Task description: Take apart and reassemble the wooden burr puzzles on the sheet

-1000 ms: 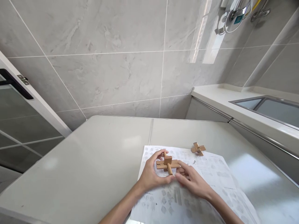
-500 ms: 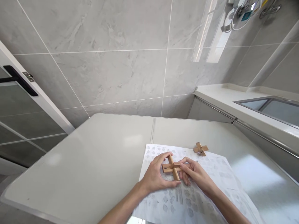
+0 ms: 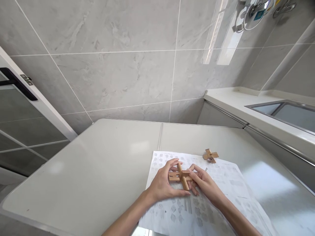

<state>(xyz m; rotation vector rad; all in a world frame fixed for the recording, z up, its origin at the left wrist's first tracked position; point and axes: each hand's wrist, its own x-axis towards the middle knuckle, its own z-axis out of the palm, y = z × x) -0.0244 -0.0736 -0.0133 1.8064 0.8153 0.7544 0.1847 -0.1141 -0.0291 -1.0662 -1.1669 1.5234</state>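
Interlocked wooden puzzle pieces [image 3: 183, 178] form a cross between my two hands, above a printed paper sheet [image 3: 157, 220]. My left hand [image 3: 163, 182] spans the upright piece, thumb at its near end and fingers at its far end. A flat piece with a dark mark and a slot sticks out toward my left palm. My right hand [image 3: 201, 180] pinches the right side of the cross between thumb and fingers. Some of its fingers curl underneath, partly hidden. Beyond the right hand, a second wooden cross-shaped assembly [image 3: 210, 156] rests at the sheet's far edge.
The pale folding table [image 3: 98, 170] has a seam across its middle. A grey tiled wall [image 3: 110, 82] stands behind it. To the right are a counter [image 3: 226, 98] and a sink [image 3: 290, 114]; a door with a black handle [image 3: 19, 85] is at the left.
The marked flat piece has slid left toward my left palm, and its slot shows more. The cross has tilted slightly; both hands keep their hold. The second assembly stays put.
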